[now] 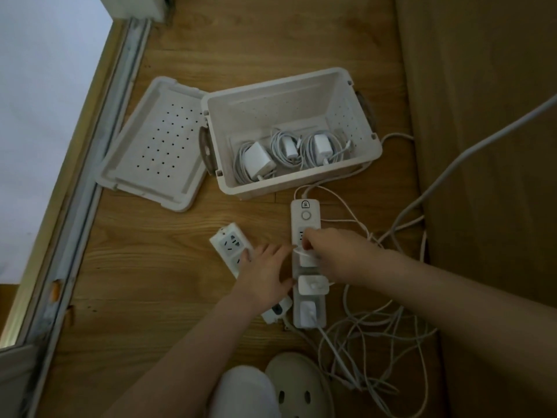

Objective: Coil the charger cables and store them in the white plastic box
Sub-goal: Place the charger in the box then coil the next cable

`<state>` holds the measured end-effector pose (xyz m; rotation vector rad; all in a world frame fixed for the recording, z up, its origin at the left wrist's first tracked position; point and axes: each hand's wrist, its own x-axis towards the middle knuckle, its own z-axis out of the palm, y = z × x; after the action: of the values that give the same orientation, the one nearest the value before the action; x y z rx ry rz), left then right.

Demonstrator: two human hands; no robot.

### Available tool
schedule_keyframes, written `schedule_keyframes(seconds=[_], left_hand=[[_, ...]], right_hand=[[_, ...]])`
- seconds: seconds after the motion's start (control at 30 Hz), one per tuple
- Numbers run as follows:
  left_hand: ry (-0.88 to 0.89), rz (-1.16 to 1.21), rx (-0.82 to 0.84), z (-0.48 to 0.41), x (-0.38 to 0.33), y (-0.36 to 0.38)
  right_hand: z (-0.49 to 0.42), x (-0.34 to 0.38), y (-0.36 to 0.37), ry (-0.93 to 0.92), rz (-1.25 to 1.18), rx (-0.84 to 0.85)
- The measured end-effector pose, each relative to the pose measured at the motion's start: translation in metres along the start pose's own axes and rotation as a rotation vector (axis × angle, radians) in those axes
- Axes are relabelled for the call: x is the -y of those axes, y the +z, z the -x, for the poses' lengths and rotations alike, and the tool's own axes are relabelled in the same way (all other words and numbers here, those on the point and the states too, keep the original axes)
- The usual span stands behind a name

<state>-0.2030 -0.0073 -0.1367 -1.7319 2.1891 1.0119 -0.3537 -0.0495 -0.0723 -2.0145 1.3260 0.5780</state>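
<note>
Right hand (334, 254) fingers pinch charger (309, 260) on power strip (306, 214), seemingly; left hand (265, 276) splayed flat; white box (297, 181) far, three coiled chargers (294, 150) inside.

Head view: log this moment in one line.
right hand: gripping plugged white charger | left hand: bracing long white power strip | white plastic box: three coiled chargers

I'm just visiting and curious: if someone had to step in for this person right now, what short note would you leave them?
Left hand: flat on the floor between the two power strips, holding nothing.
Right hand: pinching a charger plugged into the long power strip, apparently to pull it out.
Done: three coiled chargers lie in the white box; its lid is off, beside it.
Left: two more chargers sit in that strip, their loose cables tangled on the floor. Unplug, coil, box them.
</note>
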Motion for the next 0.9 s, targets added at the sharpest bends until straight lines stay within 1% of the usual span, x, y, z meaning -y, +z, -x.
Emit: schedule_keyframes(seconds=[0.07, 0.13, 0.2, 0.27, 0.33, 0.43, 0.5, 0.57, 0.67, 0.77, 0.9], left_hand=[[0.010, -0.048, -0.006, -0.004, -0.001, 0.003], [0.020, -0.071, -0.021, -0.007, -0.002, 0.007], [0.032, -0.071, -0.045, -0.009, -0.002, 0.008], [0.042, -0.043, -0.072, -0.012, -0.003, 0.004], [0.020, 0.078, -0.076, -0.015, -0.005, -0.001], [-0.021, 0.334, 0.028, -0.017, -0.004, -0.006], [-0.023, 0.458, 0.119, -0.015, 0.000, -0.009], [-0.027, 0.518, 0.200, -0.013, 0.000, -0.011], [-0.008, 0.490, 0.234, -0.013, 0.001, -0.011], [-0.006, 0.405, 0.285, -0.014, 0.001, -0.014], [-0.005, 0.111, 0.351, -0.021, 0.004, -0.017]], right_hand=[[-0.002, -0.003, 0.006, -0.013, -0.017, -0.045], [-0.004, -0.007, 0.010, -0.033, 0.010, -0.055], [-0.007, -0.010, 0.013, -0.076, 0.072, -0.059], [-0.009, -0.013, 0.012, -0.100, 0.070, -0.090], [-0.010, -0.015, 0.010, -0.097, 0.031, -0.145], [-0.011, -0.015, 0.011, -0.079, -0.030, -0.190], [-0.013, -0.015, 0.012, -0.062, -0.047, -0.180], [-0.019, -0.015, 0.010, -0.053, -0.021, -0.132], [-0.026, -0.013, 0.005, -0.051, 0.049, -0.081], [-0.029, -0.010, 0.009, -0.053, 0.122, -0.109], [-0.031, -0.007, 0.016, -0.033, 0.169, -0.169]])
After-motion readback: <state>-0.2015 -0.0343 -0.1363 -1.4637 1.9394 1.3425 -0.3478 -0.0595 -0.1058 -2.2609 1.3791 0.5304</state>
